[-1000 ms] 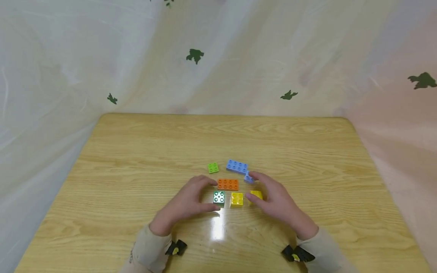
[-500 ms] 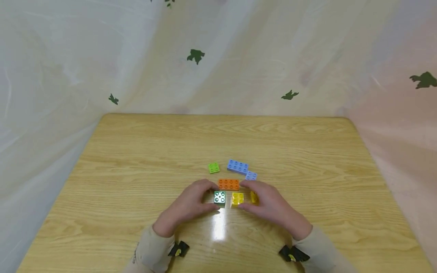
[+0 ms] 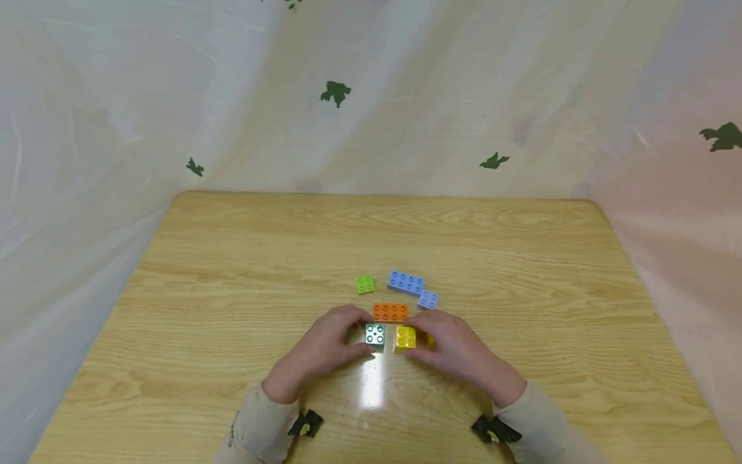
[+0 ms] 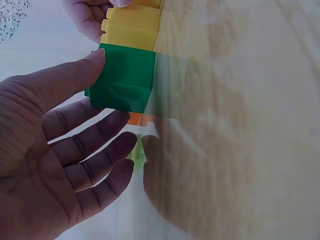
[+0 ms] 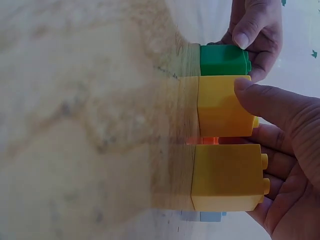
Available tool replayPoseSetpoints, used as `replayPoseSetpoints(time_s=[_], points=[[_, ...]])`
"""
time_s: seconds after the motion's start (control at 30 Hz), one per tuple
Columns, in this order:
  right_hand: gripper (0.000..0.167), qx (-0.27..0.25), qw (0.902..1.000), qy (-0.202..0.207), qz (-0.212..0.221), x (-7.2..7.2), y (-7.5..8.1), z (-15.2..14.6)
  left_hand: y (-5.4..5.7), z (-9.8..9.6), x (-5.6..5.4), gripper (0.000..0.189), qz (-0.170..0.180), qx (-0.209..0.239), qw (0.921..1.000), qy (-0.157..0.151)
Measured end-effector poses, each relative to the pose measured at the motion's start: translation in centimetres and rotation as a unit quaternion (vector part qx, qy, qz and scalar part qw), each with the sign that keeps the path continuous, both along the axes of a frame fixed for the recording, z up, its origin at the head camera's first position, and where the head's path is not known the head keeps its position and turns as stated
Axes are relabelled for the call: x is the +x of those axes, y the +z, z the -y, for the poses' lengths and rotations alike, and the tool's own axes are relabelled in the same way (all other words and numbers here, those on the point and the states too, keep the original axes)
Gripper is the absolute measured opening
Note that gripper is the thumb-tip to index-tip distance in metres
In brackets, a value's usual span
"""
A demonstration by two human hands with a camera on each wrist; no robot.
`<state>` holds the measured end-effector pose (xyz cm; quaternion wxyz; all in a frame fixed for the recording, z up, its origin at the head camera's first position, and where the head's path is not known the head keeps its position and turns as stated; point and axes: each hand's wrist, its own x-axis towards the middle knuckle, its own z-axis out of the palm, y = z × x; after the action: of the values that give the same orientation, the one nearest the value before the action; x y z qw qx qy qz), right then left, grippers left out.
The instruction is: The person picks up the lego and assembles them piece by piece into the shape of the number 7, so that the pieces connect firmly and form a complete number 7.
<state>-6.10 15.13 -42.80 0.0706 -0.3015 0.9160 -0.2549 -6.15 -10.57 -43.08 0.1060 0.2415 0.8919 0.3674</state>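
Observation:
My left hand (image 3: 328, 343) has the dark green building brick (image 3: 375, 334) between thumb and fingers; in the left wrist view the thumb lies on the green brick's (image 4: 125, 75) near face. Just to the right, my right hand (image 3: 454, 340) pinches a yellow brick (image 3: 406, 337), its thumb on the front face in the right wrist view. A second yellow brick (image 5: 227, 175) stands on the table under the right palm, mostly hidden in the head view. Both gripped bricks stand upright, studs up, a small gap between them in the head view.
Right behind the gripped bricks lies a flat orange brick (image 3: 390, 312). Farther back are a small lime green brick (image 3: 365, 284), a long light blue brick (image 3: 405, 281) and a small light blue brick (image 3: 428, 299) touching its corner. All lie on the wooden table (image 3: 232, 258).
My right hand has moved left from the second yellow brick and small blue brick to close on the nearer yellow brick. My left hand's fingers have closed in on the green brick.

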Motion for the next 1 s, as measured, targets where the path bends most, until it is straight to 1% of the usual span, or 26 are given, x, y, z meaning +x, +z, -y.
replayPoseSetpoints(time_s=[0.23,0.5,0.6,0.83,1.0], points=[[0.046,0.016,0.9998,-0.001,-0.011,0.0,0.1,0.1,-0.1,0.0,0.0,0.038,-0.004,-0.004,1.0,0.005],[0.041,-0.004,0.9996,0.004,-0.026,-0.2,0.3,-0.1,0.1,-0.2,0.2,0.036,0.0,0.001,0.9999,0.012],[0.042,-0.019,0.9996,0.002,-0.023,-0.2,0.5,-0.1,0.2,-0.2,0.2,0.036,0.0,-0.001,0.9999,0.012],[0.037,-0.057,0.9984,-0.005,0.006,-0.3,1.2,0.0,0.2,-0.2,0.2,0.036,-0.006,-0.012,0.9999,0.01],[0.035,-0.069,0.9975,-0.007,0.009,-0.3,1.7,0.3,0.2,-0.3,0.3,0.035,0.001,-0.012,0.9999,0.012]])
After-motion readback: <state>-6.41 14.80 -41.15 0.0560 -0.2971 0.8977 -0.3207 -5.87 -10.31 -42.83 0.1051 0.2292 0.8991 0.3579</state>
